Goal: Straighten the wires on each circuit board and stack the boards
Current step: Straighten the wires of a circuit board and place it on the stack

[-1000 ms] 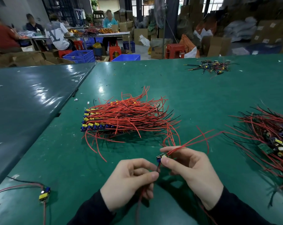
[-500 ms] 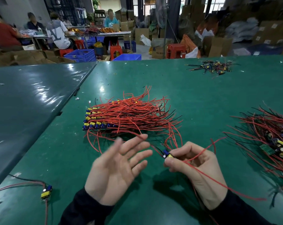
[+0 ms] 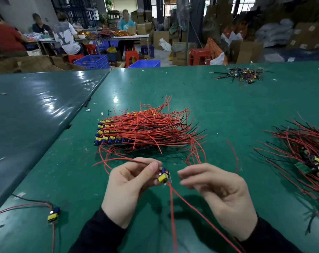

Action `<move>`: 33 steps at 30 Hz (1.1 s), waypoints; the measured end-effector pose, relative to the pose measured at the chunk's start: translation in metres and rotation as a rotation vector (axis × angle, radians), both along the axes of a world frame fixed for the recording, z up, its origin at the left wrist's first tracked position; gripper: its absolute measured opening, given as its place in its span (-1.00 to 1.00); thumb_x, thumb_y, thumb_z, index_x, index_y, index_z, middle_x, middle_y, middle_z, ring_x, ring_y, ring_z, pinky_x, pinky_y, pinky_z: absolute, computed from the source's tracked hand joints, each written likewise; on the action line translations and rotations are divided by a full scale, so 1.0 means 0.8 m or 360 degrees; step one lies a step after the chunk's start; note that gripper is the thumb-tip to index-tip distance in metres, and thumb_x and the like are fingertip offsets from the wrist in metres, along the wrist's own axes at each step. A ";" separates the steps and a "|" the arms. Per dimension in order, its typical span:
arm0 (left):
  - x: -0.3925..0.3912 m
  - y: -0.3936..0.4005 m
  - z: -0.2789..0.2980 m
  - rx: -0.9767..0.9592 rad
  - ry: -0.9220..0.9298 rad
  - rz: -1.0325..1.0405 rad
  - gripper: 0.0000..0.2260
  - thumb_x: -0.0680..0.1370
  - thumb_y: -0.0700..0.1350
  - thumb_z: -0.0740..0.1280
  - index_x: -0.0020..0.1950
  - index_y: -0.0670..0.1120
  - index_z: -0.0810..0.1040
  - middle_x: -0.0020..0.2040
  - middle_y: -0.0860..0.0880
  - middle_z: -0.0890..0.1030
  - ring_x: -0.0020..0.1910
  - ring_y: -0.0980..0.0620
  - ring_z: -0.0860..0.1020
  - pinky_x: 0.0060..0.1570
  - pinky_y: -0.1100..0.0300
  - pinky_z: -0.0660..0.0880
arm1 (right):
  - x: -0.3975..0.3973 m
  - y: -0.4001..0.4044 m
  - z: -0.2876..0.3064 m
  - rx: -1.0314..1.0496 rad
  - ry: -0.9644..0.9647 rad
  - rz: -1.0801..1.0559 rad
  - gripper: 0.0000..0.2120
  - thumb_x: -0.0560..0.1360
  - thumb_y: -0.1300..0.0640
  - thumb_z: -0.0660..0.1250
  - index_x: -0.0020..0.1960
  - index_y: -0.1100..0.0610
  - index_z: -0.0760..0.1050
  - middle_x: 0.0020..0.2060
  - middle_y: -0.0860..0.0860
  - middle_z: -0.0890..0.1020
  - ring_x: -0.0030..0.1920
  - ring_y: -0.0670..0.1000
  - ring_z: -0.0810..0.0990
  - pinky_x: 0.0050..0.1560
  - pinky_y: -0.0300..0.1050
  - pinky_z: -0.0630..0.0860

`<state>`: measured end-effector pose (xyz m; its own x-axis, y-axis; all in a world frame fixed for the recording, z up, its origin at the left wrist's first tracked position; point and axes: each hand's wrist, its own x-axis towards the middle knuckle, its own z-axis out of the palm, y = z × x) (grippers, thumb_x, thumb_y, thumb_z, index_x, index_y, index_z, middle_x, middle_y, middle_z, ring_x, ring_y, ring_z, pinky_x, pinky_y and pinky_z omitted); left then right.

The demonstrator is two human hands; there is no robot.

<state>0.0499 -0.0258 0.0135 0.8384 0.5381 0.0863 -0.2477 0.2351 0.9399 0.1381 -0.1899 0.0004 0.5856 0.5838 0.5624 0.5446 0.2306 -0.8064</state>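
Observation:
My left hand [image 3: 126,185] pinches a small circuit board [image 3: 163,177] with yellow and blue parts, just above the green table [image 3: 228,110]. Two red wires [image 3: 173,207] hang from the board toward me; a dark wire runs left past my thumb. My right hand [image 3: 217,192] hovers beside the board, fingers loosely curled, holding nothing. Behind the hands lies a neat stack of boards [image 3: 107,133] with red wires fanning right.
A tangled heap of boards and wires [image 3: 305,157] sits at the right edge. A single board [image 3: 53,214] with wires lies near left. A small pile of parts [image 3: 241,74] is far back right. A second table [image 3: 27,115] adjoins on the left.
The board has passed from my right hand to my left hand. My left hand, open half a second ago, has closed on it; my right hand has let go.

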 end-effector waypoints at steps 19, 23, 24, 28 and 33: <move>0.002 -0.018 -0.021 0.0839 -0.0024 0.0110 -0.94 0.36 -0.18 0.43 -0.23 -0.09 0.70 -0.28 -0.02 0.69 -0.26 0.05 0.65 -0.19 0.24 0.54 | -0.014 0.005 0.001 -0.0582 0.0791 0.0396 -0.97 0.42 0.16 0.40 -0.14 0.09 0.59 -0.30 0.10 0.67 -0.31 0.08 0.68 -0.31 -0.16 0.55; 0.000 -0.020 -0.021 0.1161 -0.0085 0.0232 -0.91 0.37 -0.23 0.44 -0.23 -0.06 0.70 -0.28 0.08 0.68 -0.25 0.11 0.65 -0.17 0.31 0.51 | -0.016 0.004 0.000 -0.0621 0.0757 0.0411 -0.95 0.43 0.16 0.39 -0.11 0.12 0.59 -0.28 0.12 0.68 -0.29 0.11 0.69 -0.31 -0.14 0.55; 0.000 -0.021 -0.021 0.1215 -0.0094 0.0262 -0.91 0.37 -0.24 0.44 -0.22 -0.07 0.70 -0.28 0.10 0.68 -0.25 0.13 0.65 -0.18 0.33 0.50 | -0.015 0.004 0.001 -0.0630 0.0779 0.0426 -0.94 0.44 0.17 0.39 -0.11 0.14 0.58 -0.29 0.12 0.68 -0.30 0.11 0.68 -0.30 -0.14 0.55; 0.000 -0.019 -0.021 0.1235 -0.0050 0.0241 -0.94 0.38 -0.21 0.43 -0.26 -0.10 0.70 -0.23 0.13 0.70 -0.21 0.17 0.65 -0.15 0.37 0.49 | -0.013 0.008 0.005 -0.0679 0.1021 0.0561 -0.75 0.49 0.06 0.36 -0.09 0.27 0.48 -0.35 0.14 0.66 -0.38 0.07 0.65 -0.38 -0.20 0.51; 0.001 -0.016 -0.015 0.0982 0.0012 0.0012 -0.86 0.46 -0.17 0.38 -0.25 -0.17 0.69 -0.20 0.02 0.71 -0.16 0.17 0.65 -0.13 0.37 0.48 | -0.008 0.008 0.008 -0.0654 0.1160 0.0608 -0.78 0.50 0.11 0.29 0.03 0.26 0.46 -0.43 0.20 0.61 -0.50 0.06 0.60 -0.50 -0.23 0.46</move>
